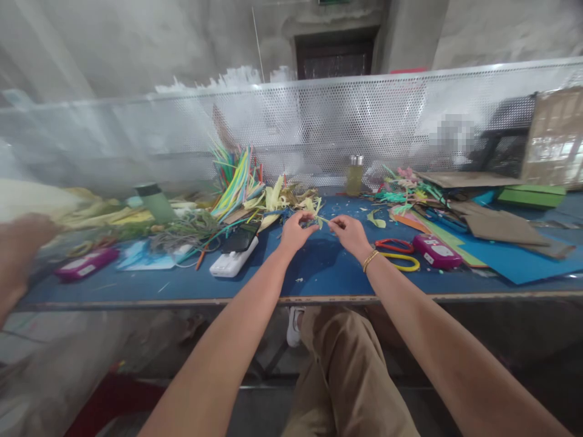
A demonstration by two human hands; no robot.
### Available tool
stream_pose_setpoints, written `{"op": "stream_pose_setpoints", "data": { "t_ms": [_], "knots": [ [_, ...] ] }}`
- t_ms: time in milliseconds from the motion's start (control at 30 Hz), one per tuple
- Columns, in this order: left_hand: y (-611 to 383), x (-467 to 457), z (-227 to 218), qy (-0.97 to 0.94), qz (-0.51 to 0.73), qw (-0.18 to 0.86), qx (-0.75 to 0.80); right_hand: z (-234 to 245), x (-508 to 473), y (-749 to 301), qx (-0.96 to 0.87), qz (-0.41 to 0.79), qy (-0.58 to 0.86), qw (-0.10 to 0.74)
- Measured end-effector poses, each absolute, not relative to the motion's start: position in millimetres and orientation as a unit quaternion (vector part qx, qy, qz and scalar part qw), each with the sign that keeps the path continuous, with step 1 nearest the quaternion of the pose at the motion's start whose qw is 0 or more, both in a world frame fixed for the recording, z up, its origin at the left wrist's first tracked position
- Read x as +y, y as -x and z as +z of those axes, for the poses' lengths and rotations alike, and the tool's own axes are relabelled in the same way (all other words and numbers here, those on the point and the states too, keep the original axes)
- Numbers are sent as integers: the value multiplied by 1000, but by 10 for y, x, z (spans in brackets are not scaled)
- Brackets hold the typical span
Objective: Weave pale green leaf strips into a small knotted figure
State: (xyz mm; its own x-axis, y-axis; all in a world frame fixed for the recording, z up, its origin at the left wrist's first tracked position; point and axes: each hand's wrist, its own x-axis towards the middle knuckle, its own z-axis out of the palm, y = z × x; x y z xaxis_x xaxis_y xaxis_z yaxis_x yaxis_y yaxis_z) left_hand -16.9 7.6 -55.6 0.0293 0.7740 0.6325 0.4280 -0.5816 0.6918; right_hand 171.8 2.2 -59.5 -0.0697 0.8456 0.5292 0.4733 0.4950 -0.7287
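Note:
Over the blue tabletop [325, 261] my left hand [297, 229] and my right hand [350, 233] face each other, a small gap between them. A pale yellow-green husk-like strip [320, 220] spans that gap. The thumb and fingers of my left hand are closed on it. My right hand, wearing a gold bracelet at the wrist, pinches its thin right end. Just behind my hands lies a heap of dried husk-like pieces [274, 197]. A loose pale green scrap [376, 219] lies right of my right hand.
Left are a white power bank [234, 258], a black phone [241, 237] and colourful stems [237, 179]. Red-handled [394, 245] and yellow-handled scissors [401, 262], a purple box [437, 250] and blue paper [519, 264] lie right. Another person's blurred hand [27, 249] is far left.

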Motion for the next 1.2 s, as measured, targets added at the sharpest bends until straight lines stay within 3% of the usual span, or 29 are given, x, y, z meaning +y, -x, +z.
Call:
{"op": "stream_pose_setpoints", "data": {
  "t_ms": [500, 833, 967, 1067, 1200],
  "knots": [
    [200, 138, -611, -701, 550, 165, 424, -557, -58, -1706, -731, 122, 472, 478],
    [140, 107, -554, -608, 591, 378, 371, -525, -113, -1727, -752, 59, 495, 432],
    [241, 166, -517, -435, 657, 484, 380, -538, -103, -1756, -728, 35, 480, 488],
    [369, 209, -494, -387, 668, 501, 390, -569, -80, -1769, -697, 36, 478, 533],
    [410, 217, -487, -368, 668, 521, 384, -593, -72, -1760, -701, 40, 478, 528]
  ]
}}
